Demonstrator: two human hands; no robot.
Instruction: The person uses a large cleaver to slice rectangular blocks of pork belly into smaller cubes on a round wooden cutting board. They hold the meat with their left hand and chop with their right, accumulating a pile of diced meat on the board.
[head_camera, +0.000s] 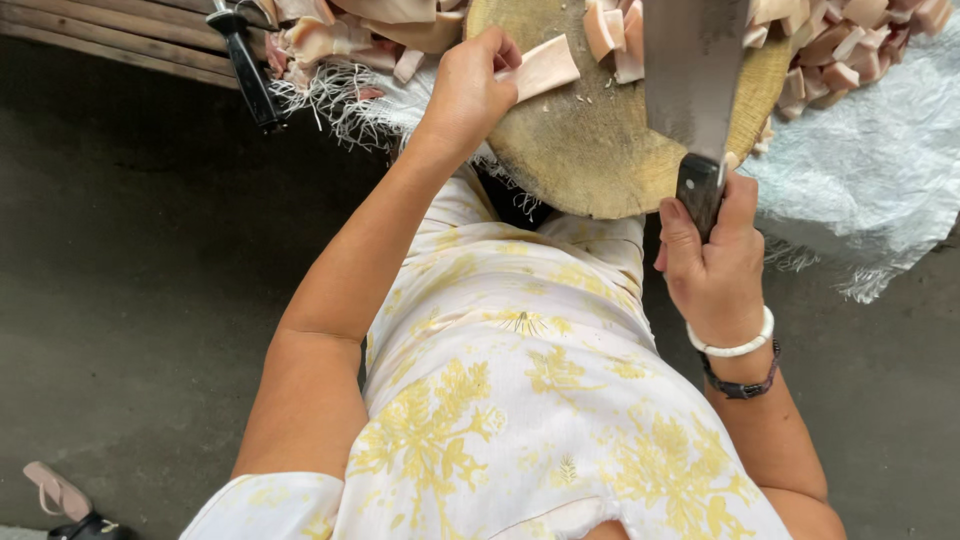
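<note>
Mid-chop here: left hand (468, 85) pinched a pale meat strip (545, 67) on the round wooden block (590, 150), fingers pressed together. Right hand (712, 262) had its fingers wrapped around the cleaver (690, 70) at 3 o'clock of the strip. Next cut probably needed the blade lined up clear of those fingertips.

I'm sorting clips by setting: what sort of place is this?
Probably an informal food-prep spot at floor level, not a fitted kitchen: a round wooden chopping block sits on a white woven plastic sheet over a bare grey concrete floor, with pale pink cut meat pieces heaped beside it.
</note>
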